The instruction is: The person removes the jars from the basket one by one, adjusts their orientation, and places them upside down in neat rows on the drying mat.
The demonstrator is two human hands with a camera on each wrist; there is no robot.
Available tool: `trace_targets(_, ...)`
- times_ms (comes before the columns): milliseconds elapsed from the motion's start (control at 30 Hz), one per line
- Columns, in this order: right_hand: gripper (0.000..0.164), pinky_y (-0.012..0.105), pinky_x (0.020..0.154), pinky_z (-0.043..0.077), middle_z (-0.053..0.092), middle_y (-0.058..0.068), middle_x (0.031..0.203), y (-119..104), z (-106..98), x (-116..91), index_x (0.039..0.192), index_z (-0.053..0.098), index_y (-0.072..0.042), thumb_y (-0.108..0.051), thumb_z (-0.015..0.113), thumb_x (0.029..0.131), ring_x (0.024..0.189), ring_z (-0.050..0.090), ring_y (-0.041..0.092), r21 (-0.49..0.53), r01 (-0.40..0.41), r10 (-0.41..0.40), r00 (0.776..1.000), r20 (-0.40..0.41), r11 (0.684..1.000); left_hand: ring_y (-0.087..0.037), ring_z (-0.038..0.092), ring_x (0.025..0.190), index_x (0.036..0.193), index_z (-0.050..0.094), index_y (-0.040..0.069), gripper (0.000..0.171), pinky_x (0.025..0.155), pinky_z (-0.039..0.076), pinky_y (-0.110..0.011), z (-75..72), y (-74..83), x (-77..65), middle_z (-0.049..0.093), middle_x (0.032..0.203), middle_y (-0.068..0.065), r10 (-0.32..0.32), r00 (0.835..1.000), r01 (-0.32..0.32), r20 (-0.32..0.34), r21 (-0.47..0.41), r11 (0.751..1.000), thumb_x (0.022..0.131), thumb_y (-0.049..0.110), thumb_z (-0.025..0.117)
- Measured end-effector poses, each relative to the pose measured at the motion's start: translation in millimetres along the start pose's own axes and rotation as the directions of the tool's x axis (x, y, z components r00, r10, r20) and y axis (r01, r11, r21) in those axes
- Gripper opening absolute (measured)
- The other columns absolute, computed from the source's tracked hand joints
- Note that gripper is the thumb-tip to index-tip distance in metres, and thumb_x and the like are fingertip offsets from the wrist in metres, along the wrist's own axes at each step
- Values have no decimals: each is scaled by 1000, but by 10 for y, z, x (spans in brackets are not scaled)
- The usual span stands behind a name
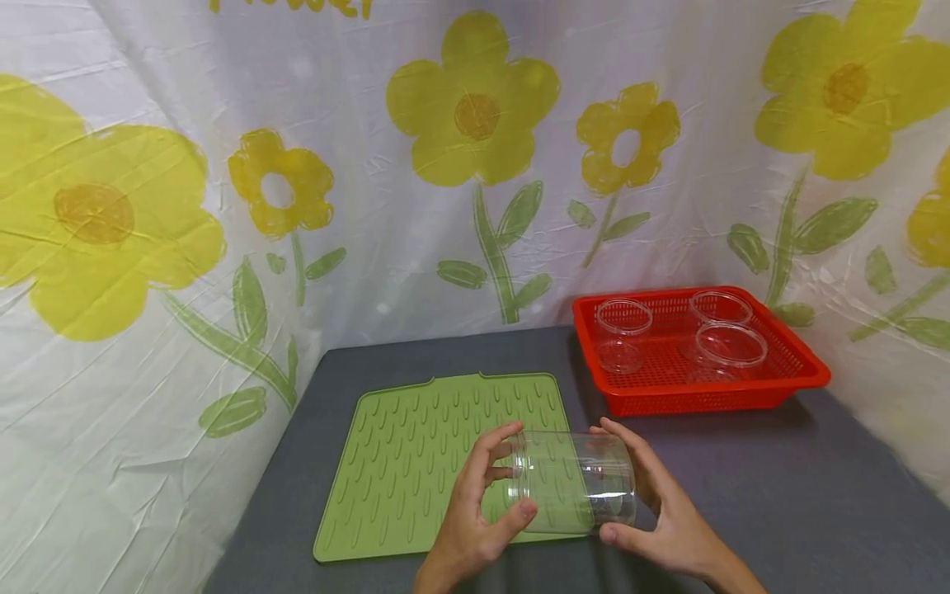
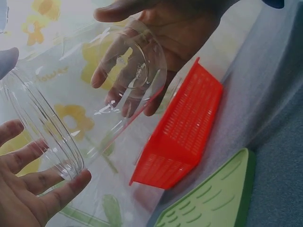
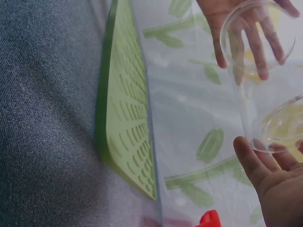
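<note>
A clear jar (image 1: 575,483) lies on its side in mid-air between my hands, above the right part of the green ribbed mat (image 1: 416,470). My left hand (image 1: 475,520) holds its ridged mouth end, thumb on the near side and fingers on the far side. At the opposite end, my right hand (image 1: 671,516) grips around the round base with spread fingers and thumb. The left wrist view shows the rim ridges of the jar (image 2: 45,123) against the left fingertips. Nothing is visible inside the jar.
A red plastic basket (image 1: 690,403) stands at the back right with three similar clear containers (image 1: 623,318) in it. The dark grey table (image 1: 809,511) meets a white curtain (image 1: 356,280) printed with yellow flowers.
</note>
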State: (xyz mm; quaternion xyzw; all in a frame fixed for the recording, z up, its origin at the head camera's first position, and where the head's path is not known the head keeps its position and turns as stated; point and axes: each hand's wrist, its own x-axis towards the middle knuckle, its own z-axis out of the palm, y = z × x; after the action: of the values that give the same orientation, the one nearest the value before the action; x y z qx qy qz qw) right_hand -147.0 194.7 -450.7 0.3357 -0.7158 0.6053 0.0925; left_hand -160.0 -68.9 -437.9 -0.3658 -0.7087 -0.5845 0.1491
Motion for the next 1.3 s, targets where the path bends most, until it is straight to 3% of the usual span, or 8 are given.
trace_targets(133,104,22,105,49,40,12,157,-14,8,3,161,23,-7,10,80,75,136,52,16,-3,-16,16,1000,-10,1000,-26,57,132,153,37,7,73,98,57,-38,-2,-19,-8,46,154,-9,4,1000,-4,1,-23,1000,88,12,68)
trace_targets(333,105,23,106,50,41,16,156,-18,6,20,160,22,-2,14,79,73,137,51,17,14,35,-35,999,-12,999,-26,56,134,154,36,7,77,101,55,-39,-14,-52,-14,46,155,-10,26,1000,-26,6,-1,1000,86,14,70)
trace_targets(567,110,17,102,47,47,7,154,-29,13,16,159,30,-8,-4,92,69,136,49,7,-194,-11,0,998,-59,981,-24,42,147,158,33,11,87,113,46,-47,-46,-24,-21,39,162,-7,26,998,-35,49,195,980,88,39,78)
trace_targets(733,113,19,96,51,48,9,151,13,68,28,156,34,-1,-16,98,64,131,50,7,-333,89,-112,992,-50,939,-30,28,154,158,34,20,110,109,42,-66,-33,60,-5,30,167,-4,28,992,-77,122,414,907,70,48,93)
trace_targets(900,114,22,94,52,45,4,153,13,117,28,158,34,-6,-23,99,65,130,47,4,-400,65,-84,996,-31,914,-37,30,152,157,38,23,116,103,40,-73,10,91,15,33,165,-4,80,978,-179,190,586,790,60,51,96)
trace_targets(967,115,19,95,50,44,5,153,2,136,33,158,34,-7,-24,99,65,130,47,4,-420,72,-91,996,-24,905,-39,33,151,156,40,23,116,102,42,-72,29,85,17,36,164,-4,102,972,-213,211,613,761,59,51,96)
trace_targets(1133,116,12,99,44,45,2,151,-49,181,38,158,34,-9,-33,99,65,129,48,10,-478,73,-94,995,-20,876,-38,42,146,157,40,24,112,101,46,-66,77,60,5,43,159,-3,123,961,-258,247,641,723,63,52,94)
trace_targets(1300,114,21,97,49,45,-4,150,-109,202,21,159,32,-16,-44,95,68,130,46,8,-536,4,-23,999,-28,844,-33,48,141,156,41,24,108,104,47,-59,99,39,-13,49,155,-1,136,960,-268,243,666,696,65,51,94)
